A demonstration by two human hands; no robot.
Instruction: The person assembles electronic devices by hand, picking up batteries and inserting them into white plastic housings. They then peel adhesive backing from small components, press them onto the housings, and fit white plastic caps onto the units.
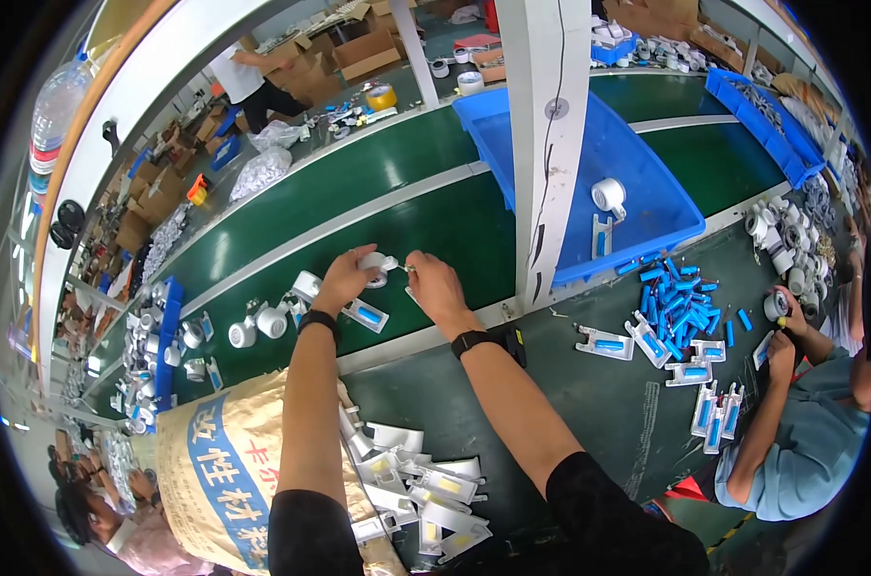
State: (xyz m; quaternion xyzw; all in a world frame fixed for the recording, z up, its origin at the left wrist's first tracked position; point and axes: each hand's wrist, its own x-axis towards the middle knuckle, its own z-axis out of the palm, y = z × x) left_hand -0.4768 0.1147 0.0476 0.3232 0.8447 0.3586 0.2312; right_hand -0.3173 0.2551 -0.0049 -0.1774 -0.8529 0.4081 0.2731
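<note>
Setting: busy assembly line, green belt running past a white post
Part: small white round housing, held above the belt's near edge
Left hand: wrapped around it
Right hand: pinching a tiny bit at its side
Feel: looks light, stiff plastic, kinda slick; grab the round body

Green worktop, conveyor belt along its far edge. Loose blue cylinders toward right edge; white brackets piled at near edge.
</note>
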